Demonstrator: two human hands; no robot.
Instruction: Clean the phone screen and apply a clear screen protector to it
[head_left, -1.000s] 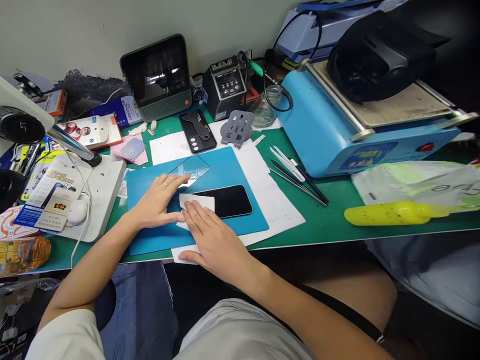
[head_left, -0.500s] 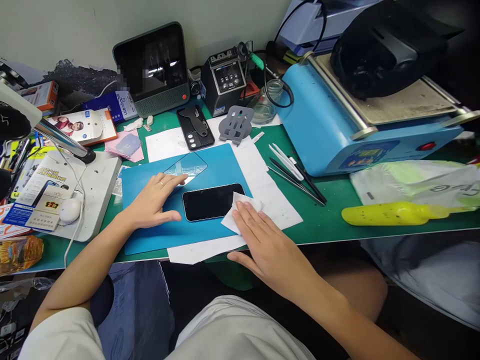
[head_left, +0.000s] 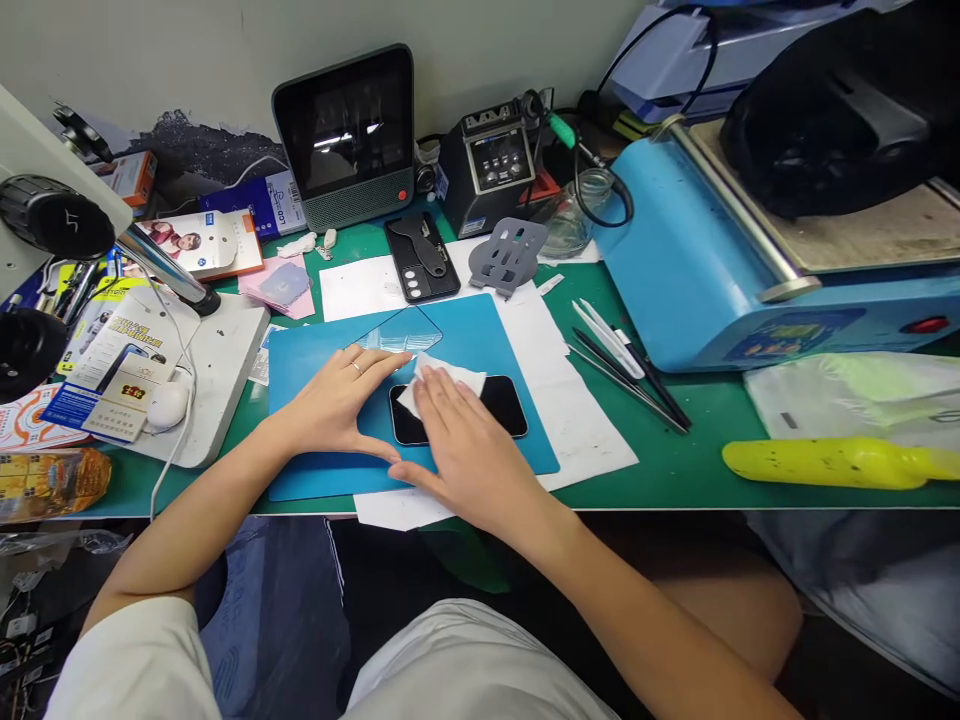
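Note:
A black phone (head_left: 504, 403) lies screen up on a blue mat (head_left: 480, 340). My right hand (head_left: 457, 450) lies flat on a white wipe (head_left: 442, 378) and presses it onto the phone's left half, fingers stretched out. My left hand (head_left: 337, 400) rests flat on the mat at the phone's left end, with its fingers spread. A clear screen protector (head_left: 401, 330) lies on the mat just beyond my left fingertips.
White paper sheets (head_left: 577, 420) lie under the mat on the green bench. Tweezers and thin tools (head_left: 622, 360) lie to the right, beside a blue machine (head_left: 720, 290). A yellow tool (head_left: 832, 462) lies at the front right. A phone back cover (head_left: 420, 258), a grey stand (head_left: 506, 255), a soldering station (head_left: 491, 175) and a microscope base (head_left: 217, 370) surround the mat.
My right hand slid the wipe from the phone's left end to its right end and back to the left half. My left hand stayed at the phone's left end. The view shifted slightly.

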